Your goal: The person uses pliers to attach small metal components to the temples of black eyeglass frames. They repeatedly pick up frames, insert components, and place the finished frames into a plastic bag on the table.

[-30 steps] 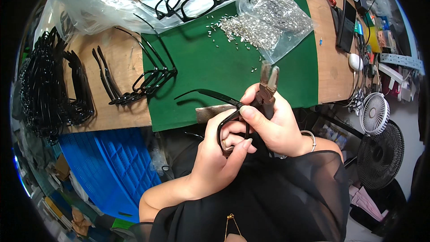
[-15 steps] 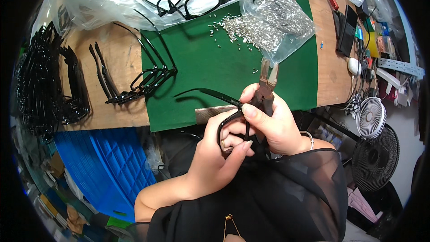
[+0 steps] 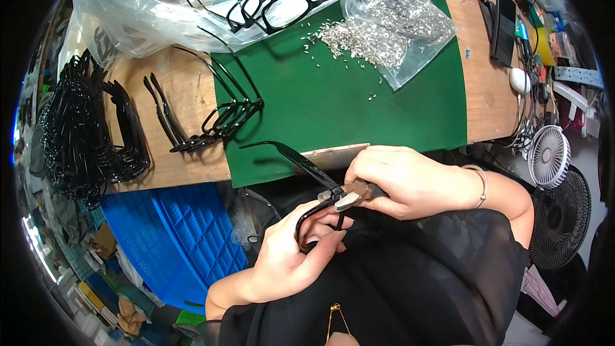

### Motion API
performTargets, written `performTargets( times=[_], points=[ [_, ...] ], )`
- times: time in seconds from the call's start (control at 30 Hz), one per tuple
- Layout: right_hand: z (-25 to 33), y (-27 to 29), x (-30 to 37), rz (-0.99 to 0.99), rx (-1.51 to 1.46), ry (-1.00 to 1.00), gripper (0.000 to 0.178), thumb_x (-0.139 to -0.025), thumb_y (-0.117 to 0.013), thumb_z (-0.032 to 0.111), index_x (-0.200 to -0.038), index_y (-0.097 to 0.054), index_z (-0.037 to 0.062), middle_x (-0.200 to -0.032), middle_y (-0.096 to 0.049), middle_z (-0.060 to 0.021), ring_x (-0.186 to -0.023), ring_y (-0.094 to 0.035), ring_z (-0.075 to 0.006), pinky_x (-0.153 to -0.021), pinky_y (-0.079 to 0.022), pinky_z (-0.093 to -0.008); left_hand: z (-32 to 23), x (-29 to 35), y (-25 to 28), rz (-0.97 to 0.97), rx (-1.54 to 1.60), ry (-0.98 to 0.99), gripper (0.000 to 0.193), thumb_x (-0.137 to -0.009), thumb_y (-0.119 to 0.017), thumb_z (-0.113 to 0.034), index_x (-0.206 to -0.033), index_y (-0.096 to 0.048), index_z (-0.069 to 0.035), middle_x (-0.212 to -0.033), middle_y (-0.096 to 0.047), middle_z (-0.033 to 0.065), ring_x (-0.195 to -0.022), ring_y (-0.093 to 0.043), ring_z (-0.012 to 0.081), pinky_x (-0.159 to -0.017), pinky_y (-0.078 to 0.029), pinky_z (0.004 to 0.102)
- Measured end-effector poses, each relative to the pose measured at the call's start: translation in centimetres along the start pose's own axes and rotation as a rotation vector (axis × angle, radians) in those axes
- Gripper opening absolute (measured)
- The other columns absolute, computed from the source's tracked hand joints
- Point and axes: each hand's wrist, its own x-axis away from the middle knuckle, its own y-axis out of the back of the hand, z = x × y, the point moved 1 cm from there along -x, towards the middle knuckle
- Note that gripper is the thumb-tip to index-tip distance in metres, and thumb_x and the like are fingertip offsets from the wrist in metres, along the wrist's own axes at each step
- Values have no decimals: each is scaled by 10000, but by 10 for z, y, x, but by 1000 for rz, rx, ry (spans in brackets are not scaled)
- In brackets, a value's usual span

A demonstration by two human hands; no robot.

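My left hand [image 3: 287, 253] is closed around the rim of a black eyeglass frame [image 3: 309, 168], holding it just off the table's near edge. One temple points up and left over the green mat [image 3: 359, 109]. In my right hand [image 3: 405, 179] is a pair of worn pliers [image 3: 353, 196], its handles mostly hidden by my fingers. The jaws meet the frame at the hinge corner where temple and rim join. Whether they grip a small part there, I cannot tell.
Tiny silvery metal pieces [image 3: 343, 40] lie beside a clear plastic bag [image 3: 419, 22] full of them. Black eyeglass frames [image 3: 224, 118] stand at left, near a large dark pile [image 3: 73, 134]. A blue crate [image 3: 173, 237] is below; a phone [image 3: 504, 25] and fans [image 3: 549, 157] are at right.
The pliers have swung from pointing up and away to pointing left, with their jaws now at the frame's hinge. My right hand no longer touches the frame with its thumb. The view shifted slightly.
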Motion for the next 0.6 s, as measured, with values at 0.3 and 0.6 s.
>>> performTargets(
  times=[0.3,0.6],
  points=[
    [-13,-5,-5,-157,309,182,237,-652,-679,173,-707,-481,56,-669,-517,-75,-653,-540,-245,-601,-441,-328,-1,-11,5,26,-709,-365,305,-674,-623,79,-962,-523,60,-823,-572,168,-666,-595,293,-565,-486,298],
    [-8,16,-2,5,107,-31,255,-720,-676,216,-795,-499,48,-746,-512,-95,-712,-519,-274,-633,-423,-357,-15,-17,32,84,-598,-280,280,-775,-563,56,-1049,-509,67,-876,-615,115,-682,-604,128,-607,-492,231]
  ],
)
